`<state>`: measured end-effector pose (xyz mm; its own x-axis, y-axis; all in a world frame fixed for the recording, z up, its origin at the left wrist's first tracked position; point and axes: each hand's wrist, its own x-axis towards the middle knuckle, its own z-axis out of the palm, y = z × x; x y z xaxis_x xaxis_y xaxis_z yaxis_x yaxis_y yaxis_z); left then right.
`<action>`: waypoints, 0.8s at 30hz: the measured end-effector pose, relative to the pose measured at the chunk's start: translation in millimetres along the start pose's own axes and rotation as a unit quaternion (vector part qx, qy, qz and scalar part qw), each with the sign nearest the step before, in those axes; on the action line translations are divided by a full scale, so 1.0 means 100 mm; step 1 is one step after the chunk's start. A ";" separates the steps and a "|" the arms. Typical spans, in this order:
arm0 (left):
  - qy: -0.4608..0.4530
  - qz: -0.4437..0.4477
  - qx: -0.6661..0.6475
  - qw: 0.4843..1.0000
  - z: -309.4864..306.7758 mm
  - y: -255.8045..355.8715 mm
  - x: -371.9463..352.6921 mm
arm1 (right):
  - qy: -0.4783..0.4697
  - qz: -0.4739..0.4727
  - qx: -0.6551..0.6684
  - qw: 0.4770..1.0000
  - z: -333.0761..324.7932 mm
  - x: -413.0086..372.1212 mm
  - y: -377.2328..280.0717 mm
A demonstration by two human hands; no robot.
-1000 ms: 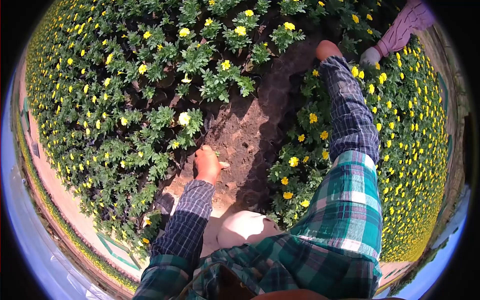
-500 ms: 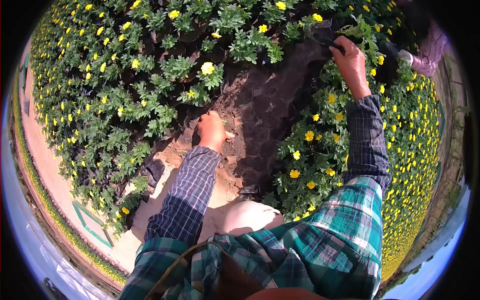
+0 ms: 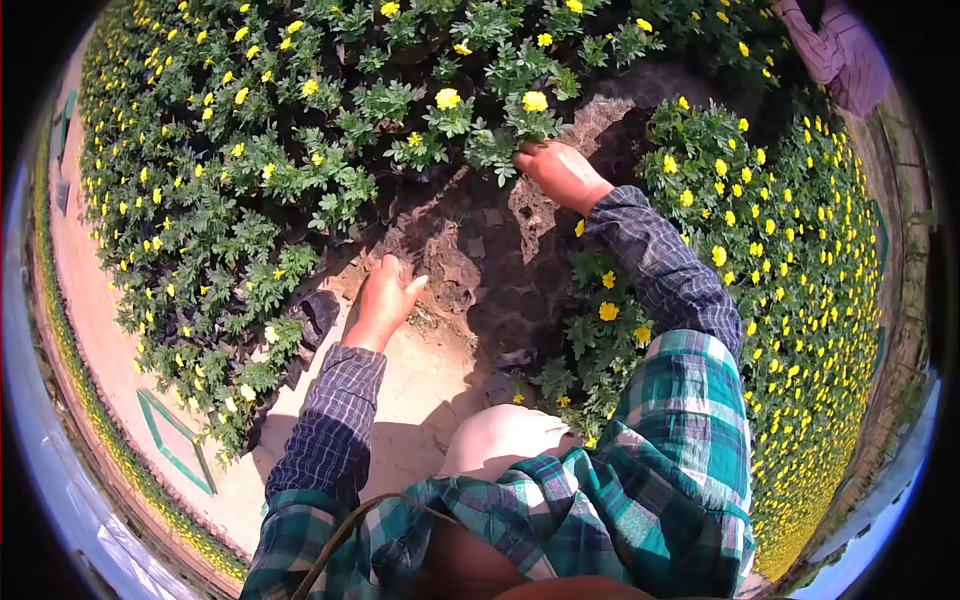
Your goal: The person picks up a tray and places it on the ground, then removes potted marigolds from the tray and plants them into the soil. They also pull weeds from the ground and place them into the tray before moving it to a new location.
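Observation:
My left hand (image 3: 386, 298) hovers over the bare brown soil (image 3: 450, 280) at the near end of the gap between the plants. Its thumb points to the right, and nothing shows in its fingers. Farther off, my right hand (image 3: 563, 175) is at the base of a yellow-flowered plant (image 3: 534, 115), on the right edge of the left-hand plant group. Its fingers are bent together around something dark beneath the leaves, which I cannot make out.
Yellow-flowered plants (image 3: 240, 190) fill the left, and more (image 3: 790, 300) stand on the right. A co-worker's sleeve (image 3: 845, 60) shows at the upper right. A green frame (image 3: 178, 440) lies on the pale ground at the lower left.
My right hand has let go of the black pot at the upper right and moved left to the plants. My left hand has come down and left. The co-worker's sleeve has shifted up.

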<state>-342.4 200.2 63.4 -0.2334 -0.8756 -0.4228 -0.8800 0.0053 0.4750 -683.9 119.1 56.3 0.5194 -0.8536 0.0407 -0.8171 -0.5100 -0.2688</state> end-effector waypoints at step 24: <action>-0.001 -0.003 0.113 0.994 0.10 -0.37 -0.40 | 0.405 0.401 0.465 0.678 -0.19 0.14 1.46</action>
<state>-304.8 240.5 54.9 -0.2288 -0.8749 -0.4268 -0.9516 0.1087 0.2874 -800.3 30.6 36.1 -0.6132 -0.7874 -0.0634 -0.0485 0.1176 -0.9919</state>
